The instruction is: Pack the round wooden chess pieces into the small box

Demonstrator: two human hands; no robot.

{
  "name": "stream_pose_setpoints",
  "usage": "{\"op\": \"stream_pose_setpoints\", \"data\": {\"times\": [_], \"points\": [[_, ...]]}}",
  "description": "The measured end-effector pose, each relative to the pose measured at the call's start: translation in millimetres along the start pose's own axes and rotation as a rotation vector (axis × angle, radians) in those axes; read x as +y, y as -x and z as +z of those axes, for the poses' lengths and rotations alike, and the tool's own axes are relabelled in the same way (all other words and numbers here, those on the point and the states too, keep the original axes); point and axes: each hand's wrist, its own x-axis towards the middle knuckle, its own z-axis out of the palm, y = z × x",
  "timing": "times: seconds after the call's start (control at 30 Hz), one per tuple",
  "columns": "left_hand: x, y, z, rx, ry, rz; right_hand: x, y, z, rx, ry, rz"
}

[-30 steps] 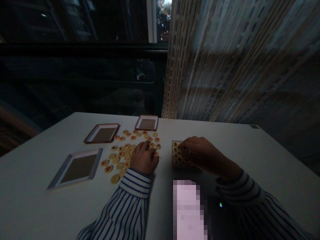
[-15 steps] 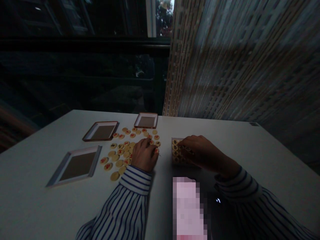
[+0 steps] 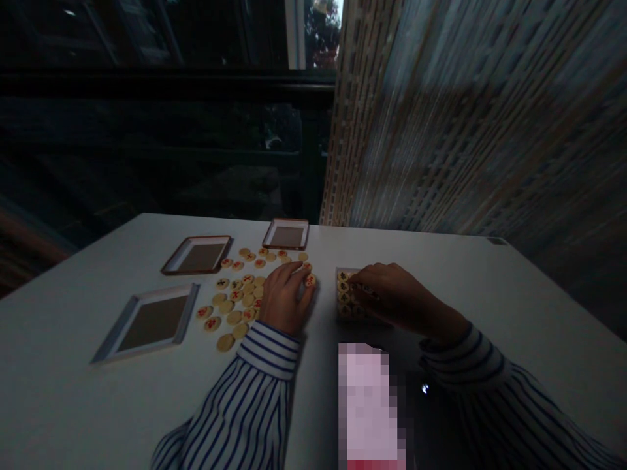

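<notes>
Round Chinese chess pieces [image 3: 234, 318] lie loosely spread on the left half of the white table, some with red or black characters and some blank side up. At their right edge, my left hand [image 3: 283, 299] pinches a red-marked Chinese chess piece [image 3: 310, 280] between thumb and fingers. Rows of black-marked pieces [image 3: 345, 297] fill the left part of a small box [image 3: 337, 271]. Over that box my right hand [image 3: 392, 294] curls its fingers downward, touching the pieces. Whatever its fingertips hold, if anything, is hidden beneath the hand.
Three shallow framed trays stand left and behind the pieces: a grey-rimmed tray [image 3: 155, 322], a brown-rimmed tray [image 3: 196, 254] and a smaller brown-rimmed tray [image 3: 287, 234]. A pixelated pink shape [image 3: 369, 405] over something dark is in front. Beyond the table hang string curtains [image 3: 421, 130].
My left hand has shifted slightly, its fingers closing round a red-marked piece that now sits farther back. A black-marked piece near its fingertips is out of sight. My right hand stays over the box.
</notes>
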Motion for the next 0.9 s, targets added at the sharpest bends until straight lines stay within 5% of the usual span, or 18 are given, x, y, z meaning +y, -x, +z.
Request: {"op": "stream_pose_setpoints", "data": {"times": [0.9], "points": [[22,1,4.3,0.076,0.167,0.057,0,-4,6,0.063,0.034,0.035]]}}
